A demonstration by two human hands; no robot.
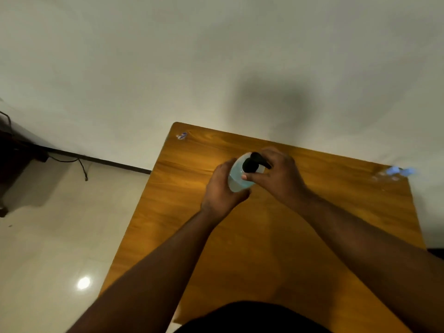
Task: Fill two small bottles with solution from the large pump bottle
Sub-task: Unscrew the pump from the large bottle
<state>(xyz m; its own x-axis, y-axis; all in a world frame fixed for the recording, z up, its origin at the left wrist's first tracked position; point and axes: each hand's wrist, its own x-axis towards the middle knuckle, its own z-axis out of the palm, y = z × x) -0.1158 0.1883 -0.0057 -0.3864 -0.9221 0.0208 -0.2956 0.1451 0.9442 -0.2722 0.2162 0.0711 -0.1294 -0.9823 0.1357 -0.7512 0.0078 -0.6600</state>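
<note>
Head view: a large pump bottle (236, 177) with clear walls and pale blue solution inside stands upright on the wooden worktop (264, 236), toward its far middle. The left hand (222, 188) wraps the bottle's left side; its fingers curl round the far side of the body and its thumb lies against the near lower wall, so the bottle sits clamped in that grip. The right hand (276, 174) comes in from the right and closes over the black pump head (252, 163). Its thumb presses against the near side of the black collar, and the other fingers arch over the top and far side, where the nozzle pokes out between them. Both forearms reach in from the near edge.

At the far right corner of the worktop lie two small clear bottles with blue caps (396, 173), blurred, well apart from the hands. A small blue-and-white sticker (181, 135) sits at the far left corner.
</note>
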